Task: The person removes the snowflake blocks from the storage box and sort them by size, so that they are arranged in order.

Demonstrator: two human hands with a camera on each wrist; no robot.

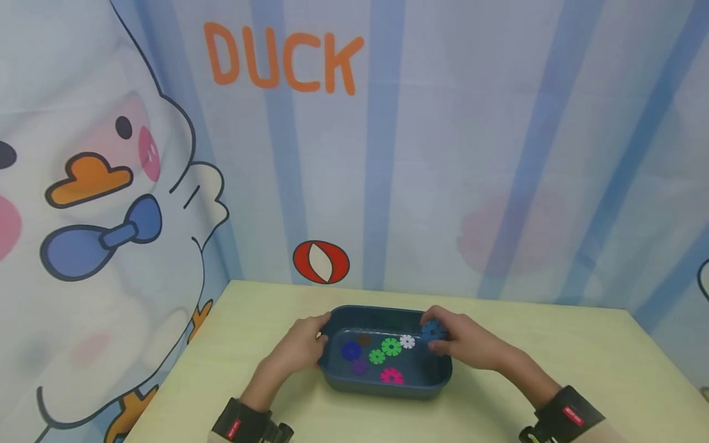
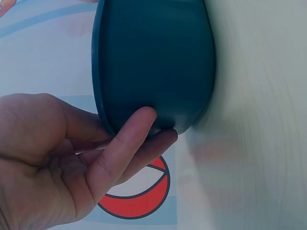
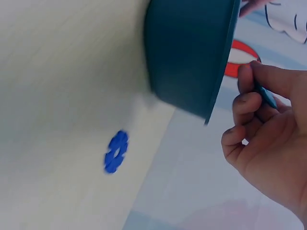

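A dark teal plastic basin (image 1: pixel 388 390) stands on the table with several notched snowflake discs lying flat inside. Among them are a pink disc (image 1: pixel 392 376), a white disc (image 1: pixel 407 341), a green disc (image 1: pixel 391 347), a dark blue disc (image 1: pixel 351 351), a purple disc (image 1: pixel 359 367) and a brown disc (image 1: pixel 364 339). My left hand (image 1: pixel 303 343) grips the basin's left end, its fingers against the outer wall (image 2: pixel 158 62). Over the right end, my right hand (image 1: pixel 465 338) pinches a blue snowflake disc (image 1: pixel 433 330) between thumb and fingers; the wrist view shows it edge-on (image 3: pixel 265 95).
Another blue snowflake disc (image 3: pixel 116 152) lies on the table outside the basin, seen in the right wrist view. The pale yellow table (image 1: pixel 554 344) ends at a fabric backdrop (image 1: pixel 432 154) printed with a duck and lettering.
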